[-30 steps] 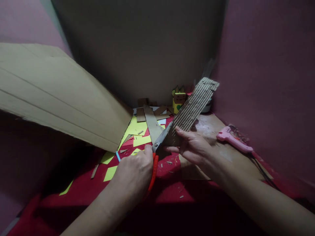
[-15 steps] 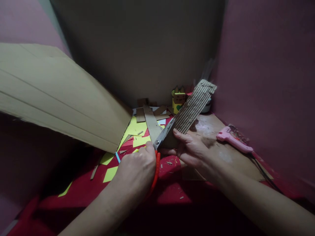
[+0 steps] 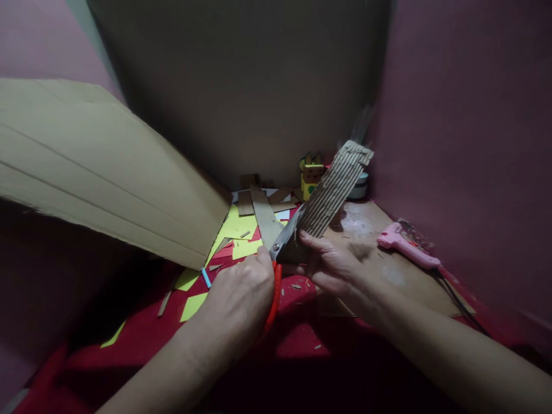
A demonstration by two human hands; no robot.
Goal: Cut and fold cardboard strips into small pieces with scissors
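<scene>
My left hand is closed around the red handles of a pair of scissors, whose metal blades point up and to the right. The blades lie along the left edge of a strip of corrugated cardboard with its ridges bare. My right hand grips the lower end of that strip, thumb on top and fingers underneath. The strip slants up to the right, held above the table. Just behind the scissors lies a plain flat cardboard strip.
A large cardboard sheet leans in from the left. Yellow paper pieces and cardboard scraps are scattered on the red cloth. At right a pink glue gun with a cord rests on a board. A small yellow-and-brown figure stands at the back.
The cardboard strip and my right hand have shifted slightly left, toward the scissors. The blades look a little more closed against the strip's edge. My left hand has barely moved.
</scene>
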